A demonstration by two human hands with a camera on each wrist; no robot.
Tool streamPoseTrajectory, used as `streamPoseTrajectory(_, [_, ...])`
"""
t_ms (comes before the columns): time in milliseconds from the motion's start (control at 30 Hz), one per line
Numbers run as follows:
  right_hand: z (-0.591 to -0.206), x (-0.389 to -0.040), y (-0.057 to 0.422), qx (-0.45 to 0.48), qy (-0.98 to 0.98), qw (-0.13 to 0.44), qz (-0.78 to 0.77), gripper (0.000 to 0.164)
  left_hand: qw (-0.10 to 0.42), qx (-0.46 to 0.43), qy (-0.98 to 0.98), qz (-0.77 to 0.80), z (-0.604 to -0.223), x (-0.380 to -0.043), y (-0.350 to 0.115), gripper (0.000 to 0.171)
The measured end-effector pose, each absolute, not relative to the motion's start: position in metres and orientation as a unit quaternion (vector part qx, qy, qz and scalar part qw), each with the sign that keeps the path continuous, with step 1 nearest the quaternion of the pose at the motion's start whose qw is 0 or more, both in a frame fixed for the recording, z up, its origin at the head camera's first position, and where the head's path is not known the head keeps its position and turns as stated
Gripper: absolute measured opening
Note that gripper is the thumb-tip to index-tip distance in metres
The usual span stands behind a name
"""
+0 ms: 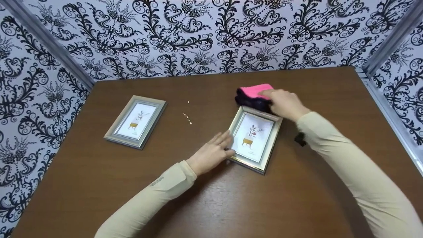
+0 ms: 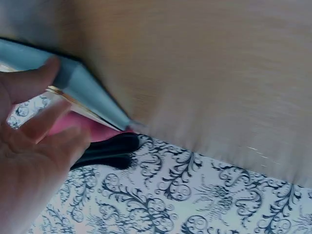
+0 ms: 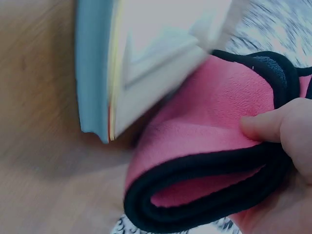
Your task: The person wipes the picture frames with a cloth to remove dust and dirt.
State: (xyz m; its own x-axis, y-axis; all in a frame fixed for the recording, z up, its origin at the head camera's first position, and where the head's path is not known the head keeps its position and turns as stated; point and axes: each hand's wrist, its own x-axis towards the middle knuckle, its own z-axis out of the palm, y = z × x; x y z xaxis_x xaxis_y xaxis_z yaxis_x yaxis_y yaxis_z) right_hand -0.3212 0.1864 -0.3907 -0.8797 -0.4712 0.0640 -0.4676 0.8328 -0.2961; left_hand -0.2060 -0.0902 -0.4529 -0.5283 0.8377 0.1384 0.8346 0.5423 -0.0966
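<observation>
A picture frame (image 1: 267,155) with a silvery border and a plant print lies tilted to the right on the brown table. My left hand (image 1: 211,153) holds it by its near left corner, with the thumb (image 2: 34,80) on the frame's side edge in the left wrist view. At the frame's far edge is a folded pink cloth (image 1: 256,90) with black trim. My right hand (image 1: 286,104) grips this cloth, thumb on its pink face in the right wrist view. The hand hides the cloth's right end, and its black-edged fold hangs beside the frame's corner.
A second, matching picture frame (image 1: 137,120) lies on the left of the table (image 1: 185,89). Between the two frames are several small white crumbs (image 1: 187,117). Patterned wallpaper (image 1: 198,36) covers the walls behind and at both sides.
</observation>
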Motion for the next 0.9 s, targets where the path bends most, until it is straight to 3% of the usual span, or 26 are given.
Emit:
streamPoseTrajectory(167, [-0.371,-0.311,0.22,-0.199,0.941,-0.001,-0.274,0.049,0.079,-0.458,-0.884,-0.038,-0.456,-0.207,-0.105,0.022])
streamPoseTrajectory(367, [-0.36,-0.294,0.265,-0.191,0.935,-0.051,-0.295,0.04,0.094,-0.457,-0.882,-0.071,-0.464,-0.204,-0.117,0.032])
streamPoseTrajectory(500, [-0.355,-0.286,0.298,-0.158,0.943,-0.074,-0.282,0.024,0.085,-0.478,-0.872,-0.057,-0.459,-0.208,-0.113,0.024])
streamPoseTrajectory(900, [-0.341,-0.268,0.353,-0.095,0.945,-0.128,-0.285,0.005,0.143,-0.51,-0.848,0.023,-0.456,-0.224,-0.036,0.017])
